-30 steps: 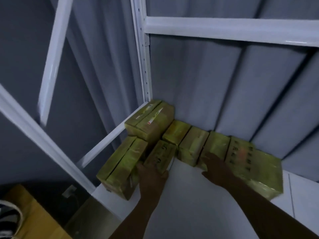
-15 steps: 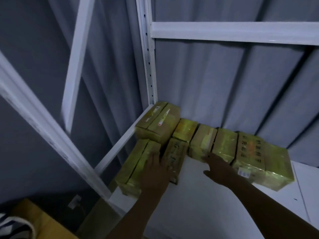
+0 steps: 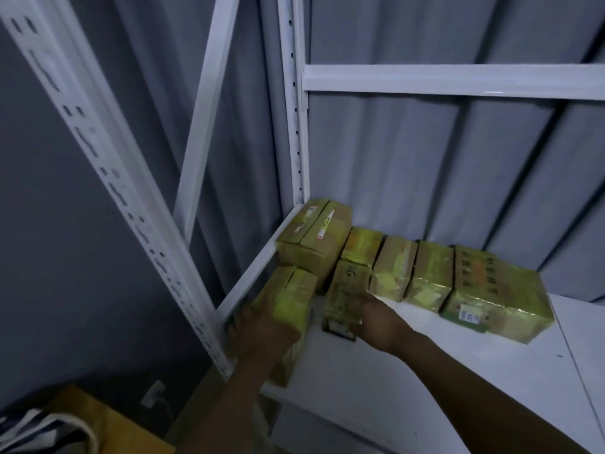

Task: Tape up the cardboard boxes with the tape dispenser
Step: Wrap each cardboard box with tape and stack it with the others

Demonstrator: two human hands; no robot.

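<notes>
Yellow-taped cardboard boxes crowd the back left corner of a white metal shelf point(image 3: 425, 371) at mid-frame. The left hand point(image 3: 262, 329) reaches in from the lower centre and grips the near end of the front-left box point(image 3: 294, 293), which overhangs the shelf's left edge. Just right of it, the right hand point(image 3: 376, 319) lies against the narrow box point(image 3: 343, 290); blur hides whether its fingers curl round it. Behind them sit the corner box point(image 3: 314, 237) and a row ending in the large box point(image 3: 497, 290) at right. Grey corrugated wall point(image 3: 425, 158) stands behind, and a perforated white post point(image 3: 114, 191) slants across the left. The large box carries dark and orange print and a white label point(image 3: 468, 314), both unreadable.
</notes>
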